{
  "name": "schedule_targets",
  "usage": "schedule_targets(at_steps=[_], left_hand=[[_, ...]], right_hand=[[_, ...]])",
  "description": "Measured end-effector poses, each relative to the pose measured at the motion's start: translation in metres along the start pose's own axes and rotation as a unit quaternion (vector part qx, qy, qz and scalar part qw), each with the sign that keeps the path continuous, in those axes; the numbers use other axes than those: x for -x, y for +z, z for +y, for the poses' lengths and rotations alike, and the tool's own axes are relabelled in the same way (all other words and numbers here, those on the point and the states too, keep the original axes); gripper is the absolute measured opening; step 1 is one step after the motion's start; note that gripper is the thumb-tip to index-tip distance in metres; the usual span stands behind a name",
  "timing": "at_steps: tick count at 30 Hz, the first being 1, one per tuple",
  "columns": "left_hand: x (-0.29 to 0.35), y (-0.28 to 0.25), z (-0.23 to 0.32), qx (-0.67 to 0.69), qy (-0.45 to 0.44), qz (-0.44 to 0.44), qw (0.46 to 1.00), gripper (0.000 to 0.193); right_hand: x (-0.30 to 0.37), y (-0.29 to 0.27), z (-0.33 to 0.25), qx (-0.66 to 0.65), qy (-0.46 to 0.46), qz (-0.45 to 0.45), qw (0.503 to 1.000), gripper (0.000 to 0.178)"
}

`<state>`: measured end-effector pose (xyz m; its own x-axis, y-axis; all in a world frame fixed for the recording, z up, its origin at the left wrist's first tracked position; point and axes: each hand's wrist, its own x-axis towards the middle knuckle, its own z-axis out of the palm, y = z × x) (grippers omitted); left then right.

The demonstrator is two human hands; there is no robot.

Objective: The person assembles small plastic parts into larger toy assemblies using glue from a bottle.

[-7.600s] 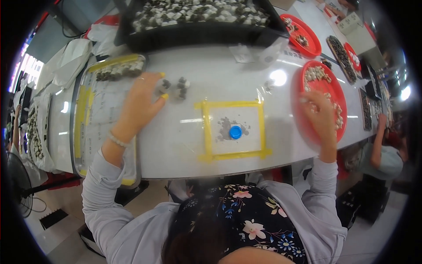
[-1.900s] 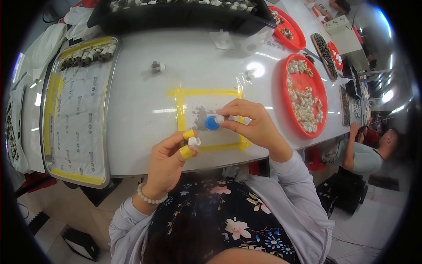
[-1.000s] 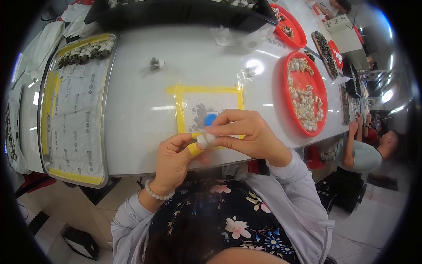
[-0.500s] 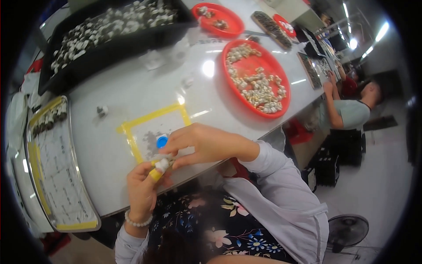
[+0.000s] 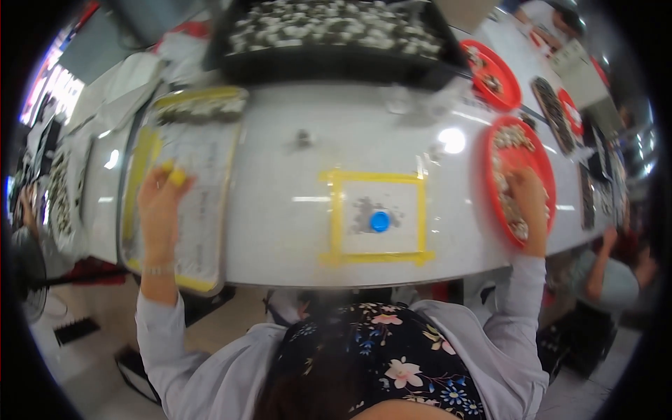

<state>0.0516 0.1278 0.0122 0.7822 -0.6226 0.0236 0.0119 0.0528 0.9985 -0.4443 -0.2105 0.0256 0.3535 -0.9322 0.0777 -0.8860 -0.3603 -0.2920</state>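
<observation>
My left hand hangs over the long metal-rimmed tray on the left. Yellow wraps cover two of its fingertips, which are drawn close together; blur hides whatever may be between them. Along the tray's far end lies a row of small white-and-dark pieces. On the right, my right hand reaches down into a red basin of small whitish-tan clumps. Its fingertips are blurred among the clumps. Between the hands, a blue cap sits on a dark-smudged white patch framed in yellow tape.
A big black crate full of white-and-dark pieces stands at the back. One small piece lies on the white table. Behind the basin is a smaller red tray. A co-worker sits at the right.
My hands, together at the table's front edge around a small white piece, have parted: the left to the tray, the right into the red basin. The view has turned left.
</observation>
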Motion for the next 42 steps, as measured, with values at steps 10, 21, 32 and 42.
schedule_targets(at_steps=[10,21,32,42], left_hand=[[-0.159,-0.1,-0.053,-0.293,0.122,0.225,0.921,0.026],[-0.156,-0.061,-0.045,-0.504,0.195,0.226,0.811,0.025],[-0.156,-0.056,-0.047,-0.5,0.189,0.212,0.818,0.027],[-0.154,-0.053,-0.047,-0.422,0.191,0.195,0.864,0.027]], right_hand=[[0.05,0.028,-0.11,-0.521,-0.087,-0.183,0.829,0.015],[0.072,0.066,-0.15,-0.35,-0.186,-0.15,0.906,0.017],[0.076,0.066,-0.147,-0.255,-0.27,-0.081,0.925,0.021],[0.078,0.059,-0.148,-0.251,-0.252,-0.108,0.928,0.029]])
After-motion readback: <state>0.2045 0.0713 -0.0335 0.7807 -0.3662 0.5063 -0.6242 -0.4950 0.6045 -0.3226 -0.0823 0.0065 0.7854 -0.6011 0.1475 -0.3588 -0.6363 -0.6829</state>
